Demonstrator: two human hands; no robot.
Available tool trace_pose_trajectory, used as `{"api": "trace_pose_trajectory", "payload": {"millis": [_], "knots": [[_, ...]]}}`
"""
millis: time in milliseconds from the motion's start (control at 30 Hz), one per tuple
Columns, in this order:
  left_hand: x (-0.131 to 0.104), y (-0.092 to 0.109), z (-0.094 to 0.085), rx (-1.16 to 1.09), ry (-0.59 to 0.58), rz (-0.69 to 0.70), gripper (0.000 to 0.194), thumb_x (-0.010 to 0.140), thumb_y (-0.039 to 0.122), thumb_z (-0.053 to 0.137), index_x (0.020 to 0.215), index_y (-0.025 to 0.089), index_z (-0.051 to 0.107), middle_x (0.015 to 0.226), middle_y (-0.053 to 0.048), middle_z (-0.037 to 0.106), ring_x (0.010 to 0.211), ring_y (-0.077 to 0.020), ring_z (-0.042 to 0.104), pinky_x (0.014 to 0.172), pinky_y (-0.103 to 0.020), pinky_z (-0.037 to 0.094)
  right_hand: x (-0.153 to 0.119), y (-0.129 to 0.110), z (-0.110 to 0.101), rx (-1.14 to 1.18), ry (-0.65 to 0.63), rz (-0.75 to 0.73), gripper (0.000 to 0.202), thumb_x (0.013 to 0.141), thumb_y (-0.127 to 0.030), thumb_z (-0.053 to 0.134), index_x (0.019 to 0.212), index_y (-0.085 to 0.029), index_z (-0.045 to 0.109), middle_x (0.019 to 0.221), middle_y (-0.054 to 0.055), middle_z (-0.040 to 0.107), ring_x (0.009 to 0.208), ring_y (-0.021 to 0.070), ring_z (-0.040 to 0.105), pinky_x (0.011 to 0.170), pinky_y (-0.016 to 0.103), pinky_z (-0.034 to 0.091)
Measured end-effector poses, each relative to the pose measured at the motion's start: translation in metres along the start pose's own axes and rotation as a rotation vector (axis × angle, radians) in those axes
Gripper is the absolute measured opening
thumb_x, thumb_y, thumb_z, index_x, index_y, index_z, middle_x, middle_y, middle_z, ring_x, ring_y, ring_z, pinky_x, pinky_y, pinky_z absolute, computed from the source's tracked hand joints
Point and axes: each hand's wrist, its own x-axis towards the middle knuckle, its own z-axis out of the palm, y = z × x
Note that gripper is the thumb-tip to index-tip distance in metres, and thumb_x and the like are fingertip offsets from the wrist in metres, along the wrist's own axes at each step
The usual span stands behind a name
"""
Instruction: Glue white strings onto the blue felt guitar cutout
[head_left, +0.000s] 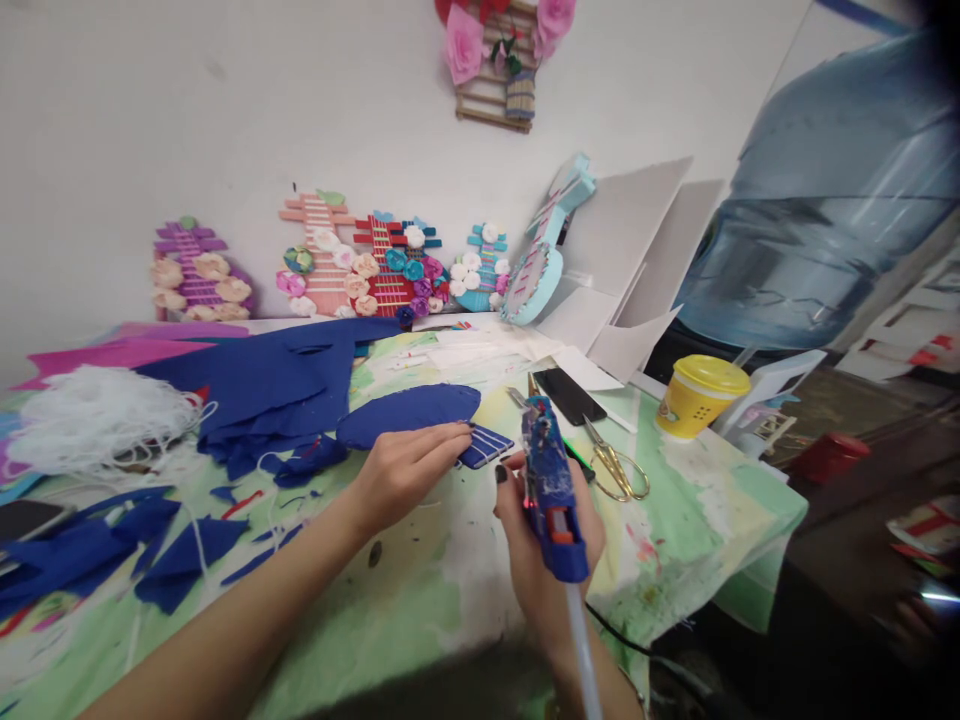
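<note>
A flat, blue cloth-covered guitar shape (412,410) lies on the table, with white lines along its short neck (487,447). My left hand (409,470) has its fingers close together over the place where body and neck meet, holding the piece; its thumb is mostly hidden. In my right hand (551,560) is a blue hot glue gun (551,480), its nozzle pointing away from me and a pale glue stick (581,640) coming out of its back. The nozzle is just right of the neck, apart from it.
Gold-handled scissors (619,472) and a black phone (570,397) lie beyond the glue gun. At right stands a yellow lidded cup (701,395) near a large water bottle (817,200). White string (105,420) and blue cloth (277,390) cover the left. Decorated guitar shapes (382,265) lean against the wall.
</note>
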Motion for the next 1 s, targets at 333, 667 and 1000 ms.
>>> {"api": "trace_pose_trajectory", "payload": {"millis": [333,667,1000], "knots": [[0.005,-0.005,-0.005,0.004,0.098,-0.047,0.019,0.086,0.009,0.058,0.104,0.012,0.065,0.102,-0.009,0.073,0.094,-0.0151,0.07,0.086,-0.023,0.057,-0.026,-0.002,-0.035,0.083,-0.242,0.083,0.011,0.077,-0.027,0.059,0.07,-0.019,0.056,0.062,-0.001,0.057,0.053,0.012,0.051,0.049,0.023,0.038],[0.006,-0.003,-0.006,0.04,0.095,-0.043,0.018,0.088,0.012,0.056,0.105,0.015,0.064,0.1,-0.009,0.074,0.091,-0.0149,0.071,0.08,-0.025,0.059,-0.028,0.01,-0.033,0.102,-0.284,0.073,0.007,0.079,-0.023,0.059,0.074,-0.019,0.056,0.059,-0.004,0.048,0.049,0.0095,0.042,0.042,0.02,0.033],[0.006,-0.002,-0.006,0.033,0.082,-0.03,0.019,0.086,0.009,0.057,0.103,0.013,0.065,0.101,-0.01,0.073,0.092,-0.0157,0.071,0.081,-0.024,0.058,-0.03,0.013,-0.029,0.123,-0.291,0.142,0.012,0.079,-0.024,0.058,0.069,-0.02,0.052,0.057,-0.004,0.045,0.049,0.0102,0.04,0.043,0.02,0.033]]}}
